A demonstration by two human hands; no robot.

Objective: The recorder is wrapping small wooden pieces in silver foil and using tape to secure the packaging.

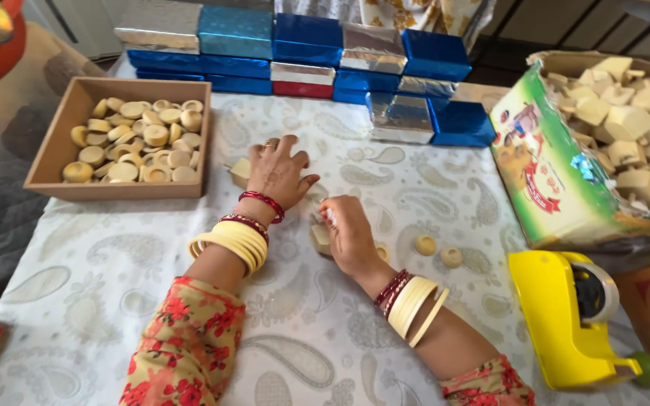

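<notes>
My left hand (276,169) lies palm down on the patterned tablecloth (114,278), fingers spread, touching a pale cream block (240,172) at its left side. My right hand (347,233) is curled around a small cream block (320,238) and pinches something small and shiny at its top. Both wrists wear cream and red bangles. Two round cream pieces (425,244) lie just right of my right hand, and a third peeks out beside the wrist.
A brown cardboard tray (47,146) of several round cream pieces sits at the left. Foil-wrapped blue, silver and red boxes (302,45) are stacked at the back. A carton (558,188) of cream blocks stands at the right, a yellow tape dispenser (566,319) in front of it.
</notes>
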